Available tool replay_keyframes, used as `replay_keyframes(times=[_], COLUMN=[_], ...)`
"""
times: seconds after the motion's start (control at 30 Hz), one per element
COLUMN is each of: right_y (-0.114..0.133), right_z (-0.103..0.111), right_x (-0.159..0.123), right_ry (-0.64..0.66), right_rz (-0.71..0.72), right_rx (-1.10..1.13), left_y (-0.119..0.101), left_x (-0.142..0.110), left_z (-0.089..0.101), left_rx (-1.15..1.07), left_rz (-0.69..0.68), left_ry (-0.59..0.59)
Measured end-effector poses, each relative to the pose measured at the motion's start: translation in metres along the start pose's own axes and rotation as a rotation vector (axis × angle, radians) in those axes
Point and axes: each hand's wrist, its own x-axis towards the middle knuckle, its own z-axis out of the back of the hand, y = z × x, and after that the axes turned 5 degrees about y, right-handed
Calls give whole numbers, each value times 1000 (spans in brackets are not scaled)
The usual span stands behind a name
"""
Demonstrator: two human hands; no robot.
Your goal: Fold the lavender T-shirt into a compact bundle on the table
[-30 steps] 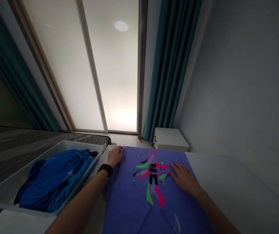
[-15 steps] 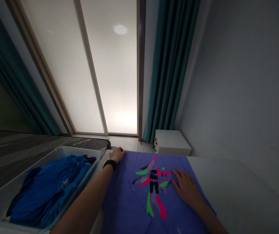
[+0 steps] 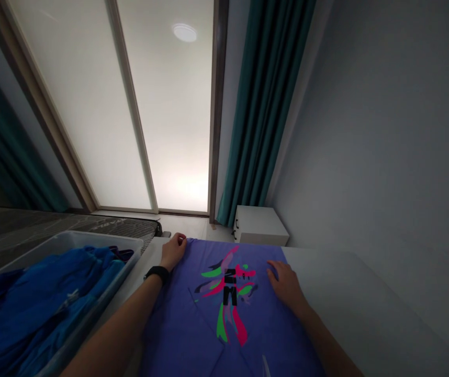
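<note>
A purple shirt (image 3: 193, 335) lies spread flat, its pink, green and black print facing up. At its far left corner is my left hand (image 3: 173, 251), wearing a black band on the wrist. The fingertips there are pinched together on the fabric's edge. Over the right side of the shirt, near its far right corner, my right hand (image 3: 286, 285) is palm down. Its thumb and fingers are apart and slightly bent, holding nothing; whether they touch the cloth I cannot tell.
The shirt lies on a white tabletop (image 3: 334, 293). To the left, a clear plastic bin (image 3: 102, 241) holds blue clothes (image 3: 52, 293). Behind the table stand a white cabinet (image 3: 261, 222), a teal curtain (image 3: 267, 104) and frosted sliding doors (image 3: 177, 120). A grey wall (image 3: 385, 131) rises on the right.
The view has swung right, so everything sits further left. My right hand has drawn off the print toward the shirt's right edge. My left hand stays at the far left corner.
</note>
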Motion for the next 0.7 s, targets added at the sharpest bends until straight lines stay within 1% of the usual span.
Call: replay_keyframes(times=[0.2,0.33,0.43,0.53,0.7], right_y=[-31,-46,-52,-54,-56], right_z=[15,15,10,5,-5], right_x=[39,60,73,83,94], right_ry=[-60,-60,-57,-57,-58], right_rz=[-202,-335,-422,-453,-419], right_rx=[-17,-24,-25,-4,106], left_y=[2,4,5,6,6], left_x=[0,0,2,3,5], left_z=[0,0,0,-1,-4], left_rx=[-6,-31,-58,-80,-112], left_rz=[-46,-55,-52,-36,-4], left_ry=[-6,-17,-28,-41,-44])
